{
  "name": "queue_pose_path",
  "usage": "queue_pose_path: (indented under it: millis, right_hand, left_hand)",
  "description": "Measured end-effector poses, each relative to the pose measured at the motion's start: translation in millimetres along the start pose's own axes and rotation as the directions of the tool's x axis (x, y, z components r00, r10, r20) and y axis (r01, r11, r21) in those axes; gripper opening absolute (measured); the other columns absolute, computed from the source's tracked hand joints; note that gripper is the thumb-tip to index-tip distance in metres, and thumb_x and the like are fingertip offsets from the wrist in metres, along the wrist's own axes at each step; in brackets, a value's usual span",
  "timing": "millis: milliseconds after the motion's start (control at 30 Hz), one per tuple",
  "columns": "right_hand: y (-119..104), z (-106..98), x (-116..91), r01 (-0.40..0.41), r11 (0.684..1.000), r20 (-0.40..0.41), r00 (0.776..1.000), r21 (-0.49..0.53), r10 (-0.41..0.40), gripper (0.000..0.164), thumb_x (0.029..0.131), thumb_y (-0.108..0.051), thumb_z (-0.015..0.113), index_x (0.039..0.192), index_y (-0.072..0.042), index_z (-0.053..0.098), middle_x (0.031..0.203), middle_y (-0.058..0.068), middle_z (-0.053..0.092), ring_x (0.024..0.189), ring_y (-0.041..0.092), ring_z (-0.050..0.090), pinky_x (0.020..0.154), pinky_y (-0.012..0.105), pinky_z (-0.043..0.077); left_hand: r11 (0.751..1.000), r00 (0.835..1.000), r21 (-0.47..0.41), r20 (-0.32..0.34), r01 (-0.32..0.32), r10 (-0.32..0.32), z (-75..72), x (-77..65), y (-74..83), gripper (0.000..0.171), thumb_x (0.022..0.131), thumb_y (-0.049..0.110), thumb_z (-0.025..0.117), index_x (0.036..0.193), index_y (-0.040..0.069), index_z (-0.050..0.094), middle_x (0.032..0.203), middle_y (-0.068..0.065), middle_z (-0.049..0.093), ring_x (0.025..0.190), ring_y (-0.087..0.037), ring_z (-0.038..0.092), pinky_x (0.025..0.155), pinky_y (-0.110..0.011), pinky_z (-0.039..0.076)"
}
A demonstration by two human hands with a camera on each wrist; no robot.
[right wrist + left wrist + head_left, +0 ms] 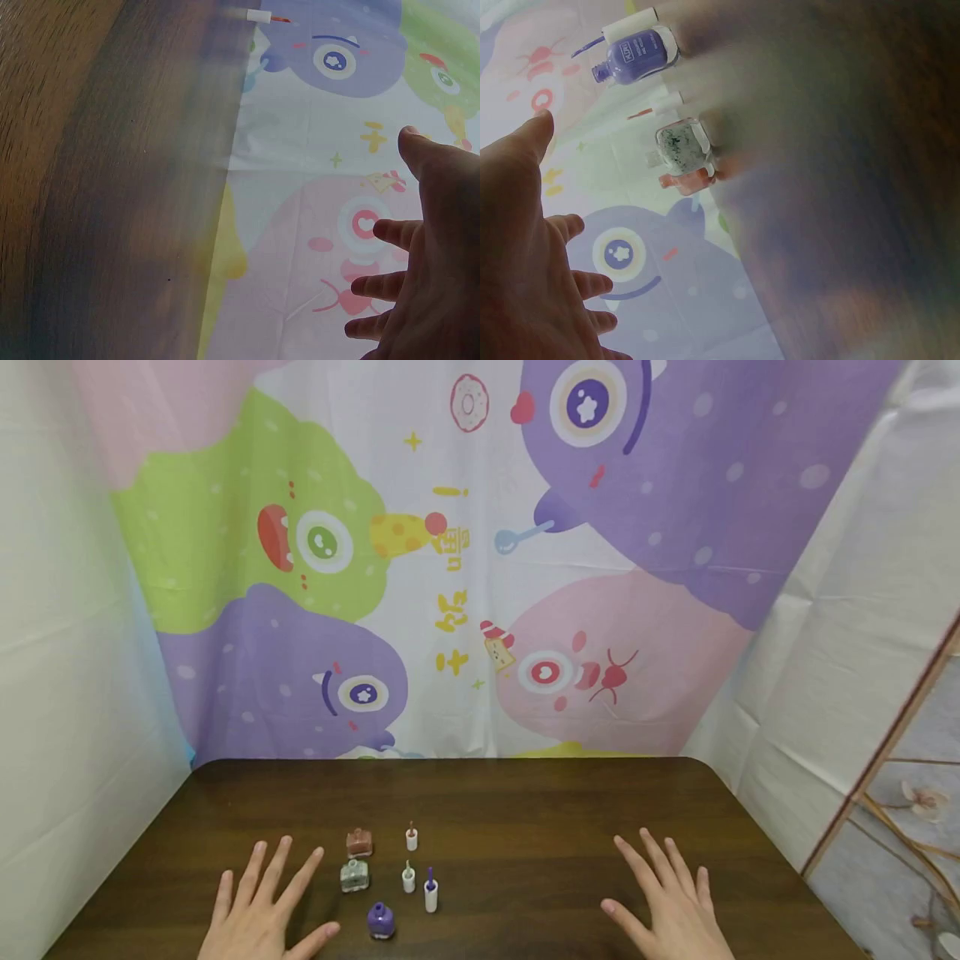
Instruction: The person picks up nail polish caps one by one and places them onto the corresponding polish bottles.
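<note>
My left hand (pixel 258 906) is spread with straight fingers at the table's left, holding nothing. Just right of it stand three uncapped nail polish bottles: a reddish-brown one (pixel 359 842), a glittery grey-green one (pixel 355 877) and a purple one (pixel 381 921). To their right, three white caps stand with brushes pointing up: a cap with a reddish brush (pixel 411 838), one with a pale brush (pixel 408 880) and one with a purple brush (pixel 431 895). Over at the right side, my right hand (pixel 671 914) is also spread and holds nothing, well away from the bottles.
The dark wooden table (pixel 525 827) has rounded far corners. Behind it hangs a curtain (pixel 480 718) printed with cartoon monsters. Pale cloth (pixel 67 652) hangs on the left, and more cloth (pixel 795 693) on the right beside a flower-patterned panel (pixel 900 827).
</note>
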State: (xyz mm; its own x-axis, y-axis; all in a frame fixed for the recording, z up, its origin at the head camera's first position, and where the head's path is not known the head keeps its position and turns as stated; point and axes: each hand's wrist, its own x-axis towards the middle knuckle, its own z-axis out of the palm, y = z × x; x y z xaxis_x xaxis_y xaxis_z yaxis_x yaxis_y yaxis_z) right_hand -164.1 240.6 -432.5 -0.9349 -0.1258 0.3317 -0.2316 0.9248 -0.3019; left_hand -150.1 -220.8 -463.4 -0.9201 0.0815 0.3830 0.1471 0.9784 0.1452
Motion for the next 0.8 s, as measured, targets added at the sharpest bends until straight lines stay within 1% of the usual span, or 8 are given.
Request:
queue_pose_path:
  millis: [100,167,333,500,567,667,733,800]
  right_hand:
    - [0,0,0,0.005,1.000,0.002,1.000,0.002,-0.005,0.068,0.085,-0.057,0.058,0.145,-0.035,0.032,0.150,0.015,0.031,0.133,0.049,0.024,0.092,0.078,0.017]
    - [0,0,-1,0.019,1.000,-0.011,1.000,0.007,-0.019,0.068,0.085,-0.056,0.059,0.144,-0.034,0.033,0.149,0.014,0.032,0.133,0.047,0.025,0.092,0.077,0.019]
    - [-5,2,1,0.082,0.996,-0.064,0.995,0.039,-0.079,0.068,0.083,-0.051,0.065,0.142,-0.030,0.039,0.145,0.013,0.039,0.132,0.045,0.030,0.092,0.073,0.026]
    - [-13,7,9,0.119,0.990,-0.089,0.990,0.078,-0.112,0.069,0.082,-0.050,0.067,0.142,-0.028,0.040,0.145,0.009,0.039,0.134,0.041,0.030,0.094,0.068,0.030]
    - [-17,9,13,0.134,0.988,-0.089,0.988,0.074,-0.127,0.070,0.081,-0.053,0.066,0.142,-0.028,0.040,0.146,0.007,0.040,0.134,0.038,0.031,0.094,0.066,0.033]
    - [-26,13,19,0.163,0.983,-0.079,0.984,0.086,-0.157,0.073,0.080,-0.057,0.065,0.141,-0.027,0.042,0.145,0.005,0.041,0.135,0.036,0.033,0.091,0.065,0.037]
    - [-33,16,22,0.183,0.977,-0.069,0.982,0.113,-0.176,0.074,0.078,-0.059,0.066,0.140,-0.025,0.043,0.145,0.004,0.042,0.134,0.035,0.035,0.092,0.063,0.039]
    - [-40,18,25,0.196,0.969,-0.051,0.980,0.152,-0.190,0.075,0.077,-0.060,0.066,0.140,-0.024,0.044,0.144,0.004,0.042,0.132,0.033,0.038,0.091,0.059,0.042]
  left_hand:
    - [1.000,1.000,-0.003,-0.014,-0.006,0.006,0.3,-0.5,0.0,0.089,0.077,0.069,0.057,0.149,0.043,0.011,0.156,-0.010,0.019,0.144,-0.035,-0.001,0.107,-0.066,0.001]
    - [1.000,0.999,-0.005,-0.030,-0.014,0.014,-0.1,-0.3,0.1,0.091,0.076,0.069,0.059,0.149,0.044,0.010,0.155,-0.011,0.021,0.144,-0.036,0.004,0.103,-0.065,0.017]
    - [0.999,0.999,0.013,-0.032,-0.034,0.034,-4.7,2.7,1.5,0.098,0.071,0.072,0.062,0.149,0.042,0.011,0.149,-0.015,0.032,0.134,-0.041,0.028,0.096,-0.064,0.031]
    - [0.999,0.999,-0.018,0.013,-0.048,0.048,-10.2,6.3,5.5,0.107,0.064,0.074,0.066,0.150,0.035,0.015,0.140,-0.019,0.040,0.116,-0.044,0.047,0.077,-0.061,0.045]
    - [0.996,0.998,-0.070,0.045,-0.046,0.049,-12.8,7.8,7.6,0.108,0.062,0.073,0.069,0.148,0.030,0.021,0.136,-0.019,0.044,0.110,-0.044,0.051,0.072,-0.060,0.046]
    - [0.980,0.994,-0.199,0.096,-0.028,0.048,-17.2,10.5,11.2,0.105,0.060,0.068,0.074,0.144,0.022,0.031,0.129,-0.018,0.050,0.107,-0.041,0.053,0.075,-0.059,0.046]
    - [0.952,0.989,-0.306,0.137,-0.009,0.053,-20.6,12.0,13.8,0.101,0.061,0.063,0.076,0.141,0.015,0.036,0.128,-0.016,0.052,0.108,-0.039,0.053,0.078,-0.058,0.046]
    - [0.913,0.984,-0.408,0.167,0.006,0.068,-23.3,13.7,15.7,0.097,0.063,0.057,0.079,0.138,0.010,0.040,0.127,-0.015,0.053,0.109,-0.036,0.053,0.081,-0.054,0.047]
